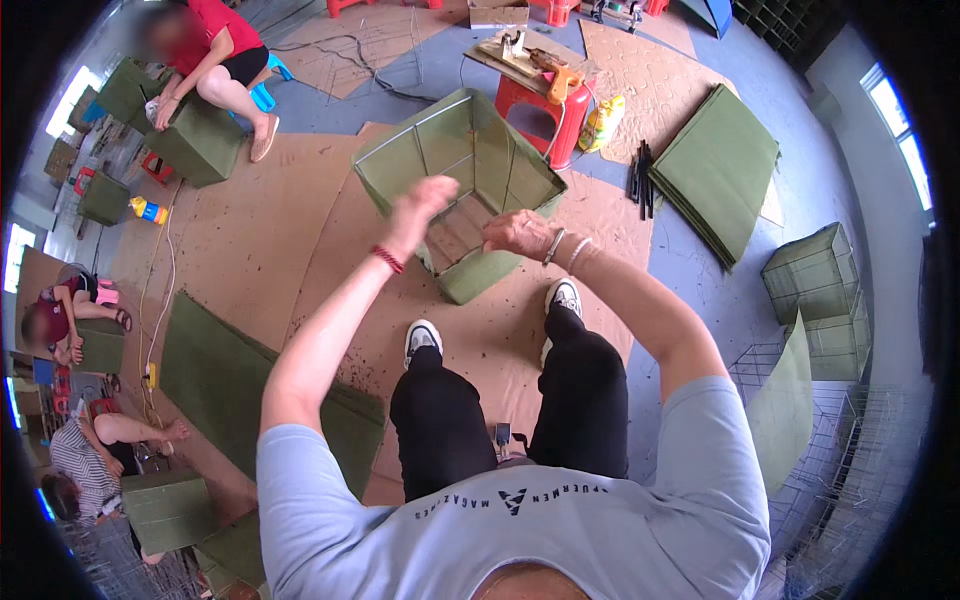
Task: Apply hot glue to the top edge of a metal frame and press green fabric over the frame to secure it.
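Observation:
Just beyond my feet stands a green fabric box on a thin wire frame, its open top facing up and a brown bottom panel showing inside. My left hand, with a red cord round the wrist, is over the box's near left part; motion blurs its fingers. Over the near right rim, my right hand has its fingers curled closed. Whatever it pinches is too small or hidden to make out. Two light bracelets circle that wrist.
Beyond the box, a red stool carries a board with an orange glue gun. Green sheets lie stacked at right beside black strips. Green boxes and wire frames stand far right. Co-workers sit at left; more green sheets lie nearer.

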`<state>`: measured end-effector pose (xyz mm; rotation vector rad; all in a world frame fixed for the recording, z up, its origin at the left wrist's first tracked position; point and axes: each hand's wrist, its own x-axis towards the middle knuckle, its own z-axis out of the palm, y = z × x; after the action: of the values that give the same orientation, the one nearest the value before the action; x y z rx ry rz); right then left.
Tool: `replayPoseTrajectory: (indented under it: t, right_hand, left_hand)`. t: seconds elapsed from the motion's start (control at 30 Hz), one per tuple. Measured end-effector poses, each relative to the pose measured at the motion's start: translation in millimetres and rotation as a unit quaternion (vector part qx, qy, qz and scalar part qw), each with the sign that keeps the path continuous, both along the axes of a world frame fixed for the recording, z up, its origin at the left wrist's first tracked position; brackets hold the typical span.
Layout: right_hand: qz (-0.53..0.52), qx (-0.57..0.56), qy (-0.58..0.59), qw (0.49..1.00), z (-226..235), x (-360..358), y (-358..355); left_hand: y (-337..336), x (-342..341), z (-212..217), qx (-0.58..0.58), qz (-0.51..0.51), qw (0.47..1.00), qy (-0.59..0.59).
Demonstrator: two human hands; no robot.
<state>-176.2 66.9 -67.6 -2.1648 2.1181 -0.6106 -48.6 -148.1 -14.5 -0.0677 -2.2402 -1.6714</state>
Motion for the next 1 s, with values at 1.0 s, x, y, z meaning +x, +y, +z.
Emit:
replayPoseTrajectory:
  t: [1.0]
  right_hand:
    - [-0.291,0.264,0.063,0.917,73,66,-39]
  left_hand:
    - [37,72,-35,-0.43,0.057,0.896,0.092]
